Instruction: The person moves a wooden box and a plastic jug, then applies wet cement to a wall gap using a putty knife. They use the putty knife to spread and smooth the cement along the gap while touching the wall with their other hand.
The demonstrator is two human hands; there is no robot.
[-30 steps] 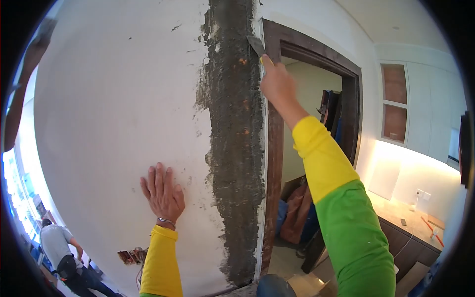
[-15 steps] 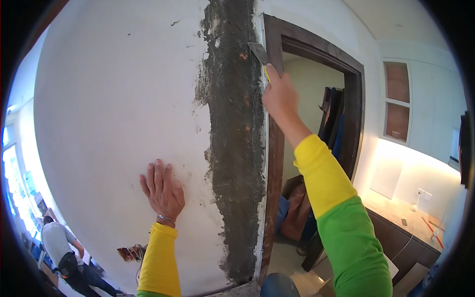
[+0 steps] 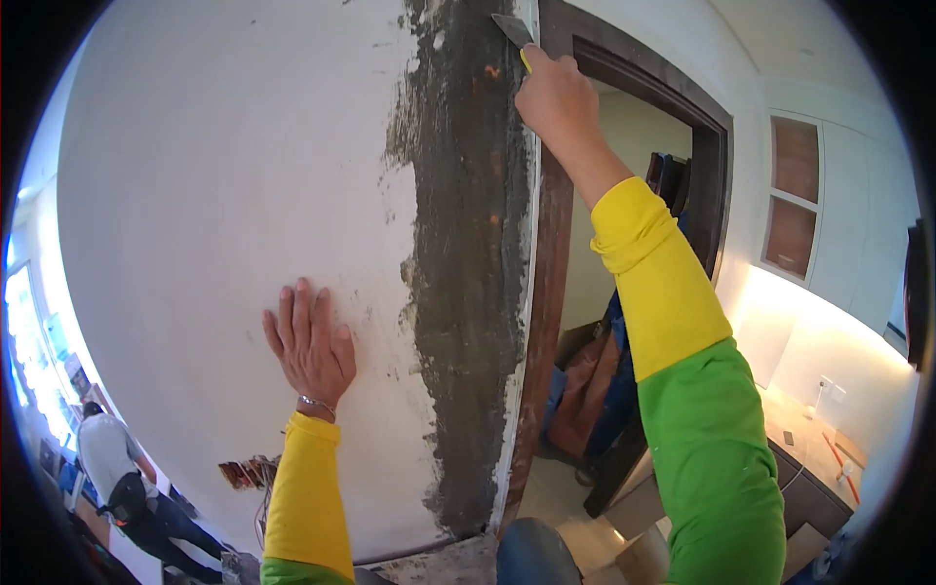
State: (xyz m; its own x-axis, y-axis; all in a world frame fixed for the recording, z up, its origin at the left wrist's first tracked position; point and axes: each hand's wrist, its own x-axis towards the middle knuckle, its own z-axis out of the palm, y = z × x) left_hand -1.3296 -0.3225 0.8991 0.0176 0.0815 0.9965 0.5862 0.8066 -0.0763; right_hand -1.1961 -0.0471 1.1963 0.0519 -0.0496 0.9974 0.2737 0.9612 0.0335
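Observation:
My right hand (image 3: 558, 96) is wrapped around the yellow handle of a putty knife (image 3: 513, 30). The flat metal blade lies at the upper right side of a dark grey strip of mortar (image 3: 473, 244), near the door frame. This rough-edged strip runs down the white wall (image 3: 205, 195). My left hand (image 3: 314, 346) rests flat on the wall, left of the strip, fingers spread. Below it, wires and broken brick show in a hole (image 3: 249, 473) in the wall.
A dark wooden door frame (image 3: 556, 214) stands right beside the strip, with items leaning inside the doorway. Cabinets (image 3: 848, 214) and a lit counter (image 3: 804, 439) are at the right. Another person (image 3: 122, 468) stands bent at the lower left.
My right hand has moved up along the strip with the putty knife. My left hand stays flat on the wall. The view has shifted slightly.

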